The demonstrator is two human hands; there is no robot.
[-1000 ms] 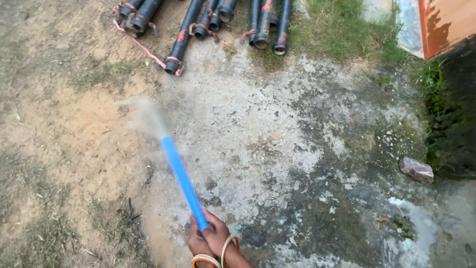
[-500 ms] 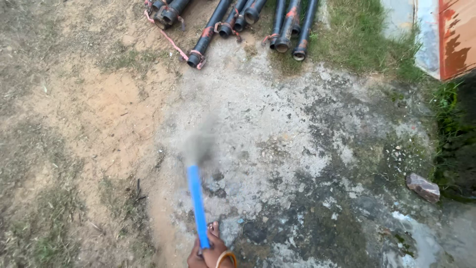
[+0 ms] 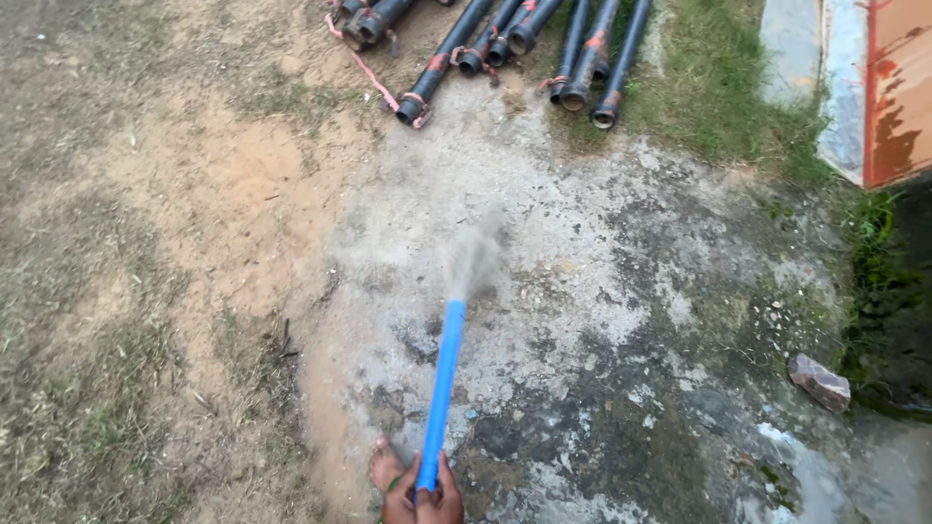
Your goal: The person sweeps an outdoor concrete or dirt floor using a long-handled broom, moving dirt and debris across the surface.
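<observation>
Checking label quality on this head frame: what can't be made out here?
- Broom head, head view: motion blur, bristles unreadable beyond the blue handle.
- Hands, head view: cut off by the bottom edge; left and right overlap, grip per hand unclear.
- Black pipes, head view: cut off by the top edge, length unknown.
- Orange panel, head view: cut by the right edge, kind unclear.

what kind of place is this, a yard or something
Most likely an outdoor yard or work area: bare dirt beside a worn concrete patch, grass, and black pipes on the ground. Both hands grip a blue broom handle.
</observation>
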